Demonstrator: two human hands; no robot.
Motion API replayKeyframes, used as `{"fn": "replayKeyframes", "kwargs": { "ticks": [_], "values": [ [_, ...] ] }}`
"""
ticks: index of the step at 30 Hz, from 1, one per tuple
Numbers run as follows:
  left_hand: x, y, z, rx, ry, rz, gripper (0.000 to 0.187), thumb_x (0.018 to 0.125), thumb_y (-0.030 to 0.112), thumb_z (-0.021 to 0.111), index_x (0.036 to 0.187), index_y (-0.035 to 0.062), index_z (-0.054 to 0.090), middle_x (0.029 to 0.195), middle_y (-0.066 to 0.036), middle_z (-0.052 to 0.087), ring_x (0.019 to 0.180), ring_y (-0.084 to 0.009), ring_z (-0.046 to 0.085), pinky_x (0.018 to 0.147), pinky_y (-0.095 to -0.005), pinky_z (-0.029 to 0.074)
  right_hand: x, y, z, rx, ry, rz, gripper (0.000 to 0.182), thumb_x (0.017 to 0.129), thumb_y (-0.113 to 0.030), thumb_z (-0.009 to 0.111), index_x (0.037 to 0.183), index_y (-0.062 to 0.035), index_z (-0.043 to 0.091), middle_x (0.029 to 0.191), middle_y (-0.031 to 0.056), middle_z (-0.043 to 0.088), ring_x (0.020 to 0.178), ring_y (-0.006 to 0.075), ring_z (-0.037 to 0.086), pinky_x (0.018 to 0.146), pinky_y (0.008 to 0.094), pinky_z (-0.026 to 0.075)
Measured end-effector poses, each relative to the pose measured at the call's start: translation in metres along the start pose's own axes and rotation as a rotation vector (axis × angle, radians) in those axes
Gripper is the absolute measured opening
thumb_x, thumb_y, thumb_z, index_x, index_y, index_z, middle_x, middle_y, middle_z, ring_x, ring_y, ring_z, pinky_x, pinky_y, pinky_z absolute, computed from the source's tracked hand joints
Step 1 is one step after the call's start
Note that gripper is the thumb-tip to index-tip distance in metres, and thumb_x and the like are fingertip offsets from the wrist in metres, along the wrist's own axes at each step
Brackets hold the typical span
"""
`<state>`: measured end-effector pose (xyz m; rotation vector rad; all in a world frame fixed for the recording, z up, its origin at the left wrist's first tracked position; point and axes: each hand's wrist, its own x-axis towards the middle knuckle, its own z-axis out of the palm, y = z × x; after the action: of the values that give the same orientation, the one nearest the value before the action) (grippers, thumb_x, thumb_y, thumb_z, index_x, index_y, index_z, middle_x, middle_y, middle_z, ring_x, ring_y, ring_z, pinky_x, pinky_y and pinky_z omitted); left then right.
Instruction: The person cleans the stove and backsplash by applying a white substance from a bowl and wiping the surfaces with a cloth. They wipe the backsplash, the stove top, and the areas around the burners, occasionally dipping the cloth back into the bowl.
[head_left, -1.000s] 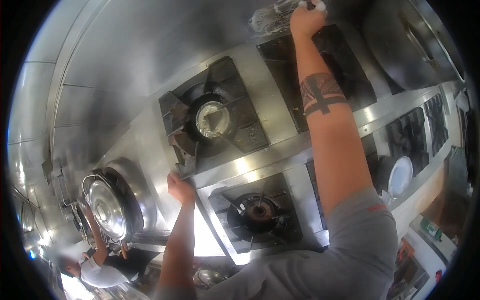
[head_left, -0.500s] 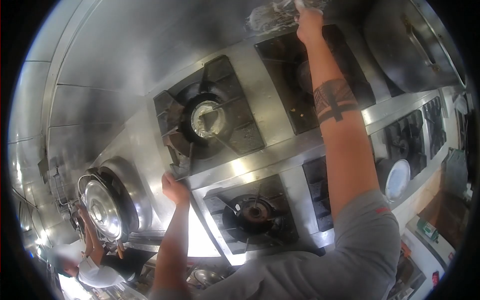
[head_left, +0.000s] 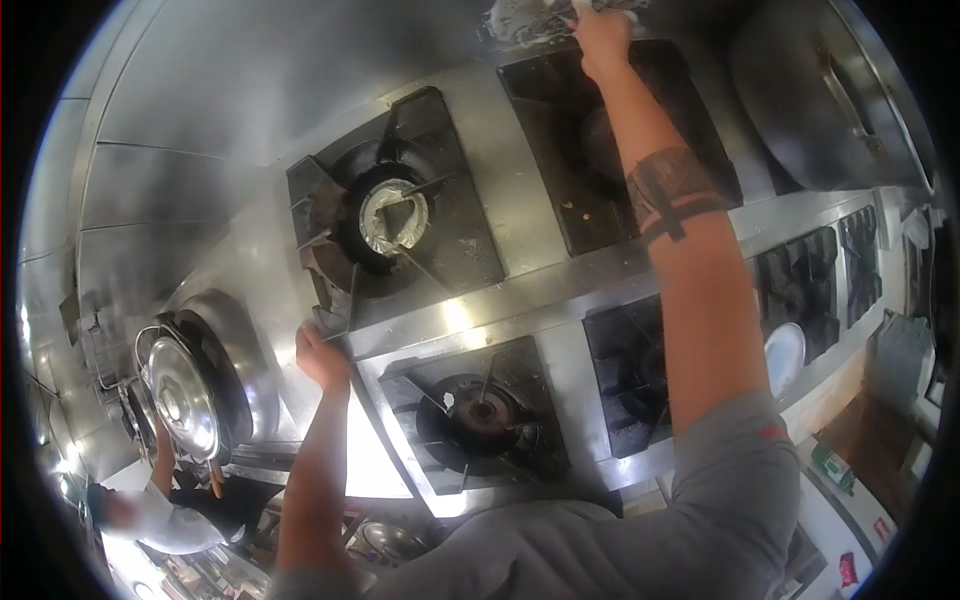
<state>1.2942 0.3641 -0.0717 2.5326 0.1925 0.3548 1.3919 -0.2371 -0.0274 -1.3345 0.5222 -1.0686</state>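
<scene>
At the top of the view my right hand [head_left: 604,42] is closed against the soapy patch [head_left: 525,22] on the steel back wall. Whitish material shows at its fingers, but I cannot make out what it holds. My left hand [head_left: 322,357] is closed on the corner of the steel stove [head_left: 535,285], beside a black burner grate [head_left: 470,230]. Crumpled foil [head_left: 393,216] lines the burner inside that grate. Below my right hand is another dark grate [head_left: 560,130].
Front burners [head_left: 485,410] stand nearest my body. A large lidded steel pot [head_left: 185,395] is at left, close to another person [head_left: 180,525]. A big pot [head_left: 800,80] stands at upper right, with a white round container [head_left: 785,358] below it.
The view has shifted slightly, so the stove sits a little further left and up. My right hand has moved a little left along the soapy wall; my left hand stays on the stove corner.
</scene>
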Motion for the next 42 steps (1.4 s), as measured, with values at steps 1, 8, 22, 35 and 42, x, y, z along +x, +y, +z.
{"fn": "replayKeyframes", "kwargs": {
  "ticks": [1,8,22,35,42],
  "values": [
    [0.000,0.000,0.000,-0.002,0.007,0.009,0.041,0.106,0.031,0.044,0.098,-0.0030,0.066,0.092,-0.024,0.068,0.081,-0.0417,0.061,0.074,-0.0466,0.046,0.003,0.007,0.003,0.166,-0.014,0.166,0.026,0.096,-0.021,0.068,0.117,-0.0062,0.067,0.103,0.0061,0.069,0.089,0.0239,0.067,0.075,0.0410,0.055],
    [0.001,-0.006,0.000,0.081,-0.009,-0.045,0.042,0.106,0.033,0.044,0.095,0.0000,0.067,0.089,-0.021,0.069,0.082,-0.0413,0.063,0.074,-0.0481,0.047,-0.036,-0.088,-0.015,0.174,-0.180,0.528,0.015,0.098,-0.015,0.057,0.110,-0.0153,0.066,0.102,0.0041,0.064,0.088,0.0239,0.064,0.070,0.0417,0.050],
    [0.002,-0.011,-0.001,-0.001,0.035,-0.081,0.045,0.104,0.039,0.047,0.106,0.0003,0.070,0.093,-0.024,0.070,0.087,-0.0433,0.065,0.077,-0.0482,0.048,0.030,-0.087,-0.084,-1.266,-0.624,-0.738,0.027,0.093,-0.018,0.064,0.117,-0.0063,0.062,0.119,0.0121,0.064,0.109,0.0344,0.063,0.087,0.0421,0.054],
    [0.015,-0.059,0.004,0.193,-0.004,0.038,0.051,0.105,0.042,0.048,0.126,-0.0010,0.067,0.115,-0.023,0.071,0.105,-0.0334,0.067,0.092,-0.0386,0.048,0.046,-0.033,0.005,-1.057,-0.846,-1.512,0.016,0.082,-0.009,0.061,0.096,-0.0144,0.066,0.100,0.0072,0.061,0.098,0.0289,0.057,0.084,0.0460,0.044],
    [0.011,-0.066,0.005,0.072,0.046,-0.055,0.048,0.105,0.038,0.049,0.127,-0.0015,0.066,0.117,-0.021,0.071,0.110,-0.0286,0.067,0.096,-0.0355,0.047,0.112,-0.007,-0.062,-1.117,-0.438,-1.276,0.040,0.078,-0.047,0.079,0.093,-0.0110,0.075,0.095,0.0095,0.068,0.095,0.0326,0.062,0.081,0.0479,0.045]
  ]
}}
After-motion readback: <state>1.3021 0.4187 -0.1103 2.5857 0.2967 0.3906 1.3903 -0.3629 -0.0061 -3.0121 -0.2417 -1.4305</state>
